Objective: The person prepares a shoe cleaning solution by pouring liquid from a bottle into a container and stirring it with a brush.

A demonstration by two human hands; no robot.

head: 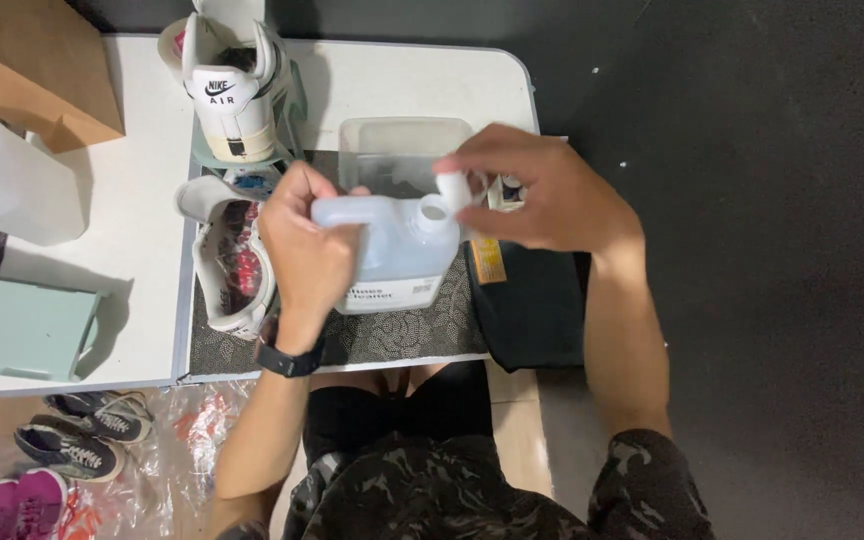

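Both hands point(312, 245) on upright white jug point(397, 250), open neck up.

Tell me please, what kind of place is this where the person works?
Probably a small shoe-cleaning station, at home or in a shop. The left hand holds a translucent jug while the right hand holds its cap; white sneakers sit on the table, more shoes on the floor.

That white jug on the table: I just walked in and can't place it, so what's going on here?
A seated person grips the white jug by its handle with the left hand. The right hand holds its white cap just beside the open mouth. A clear tub stands behind it, and white sneakers sit to the left.
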